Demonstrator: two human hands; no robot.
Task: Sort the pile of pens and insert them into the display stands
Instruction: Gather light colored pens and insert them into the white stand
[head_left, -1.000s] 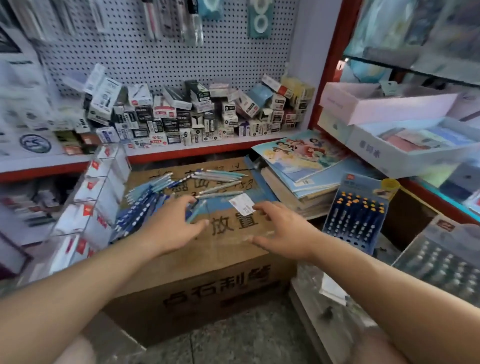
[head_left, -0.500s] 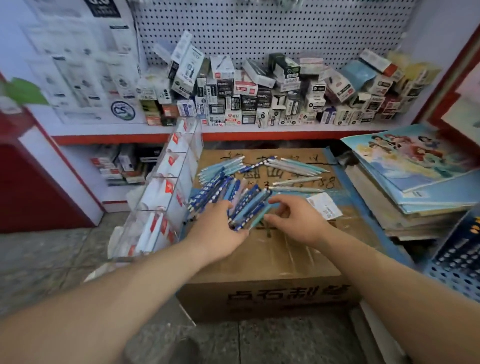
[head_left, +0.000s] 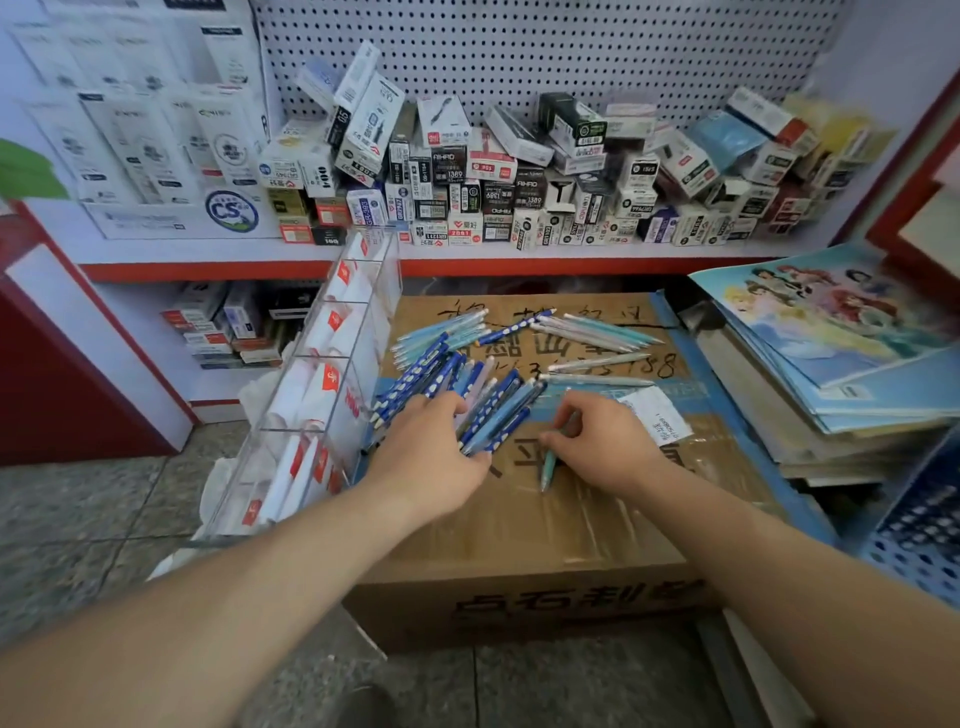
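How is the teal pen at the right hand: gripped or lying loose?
Gripped: the right hand curls its fingers round the teal pen, whose lower end sticks out below the hand over the cardboard box.

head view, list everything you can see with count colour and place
pens: many, blue spotted and pale teal, piled on box
cardboard box: one, brown, centre
clear stand: one, transparent, left of box
blue stand: one, blue, lower right
small boxes: many, mixed, shelf
notebooks: a stack, blue covers, right
paper slip: one, white, on box
teal pen: one, teal, in right hand
left hand: one, gripping some pens
right hand: one, pinching teal pen
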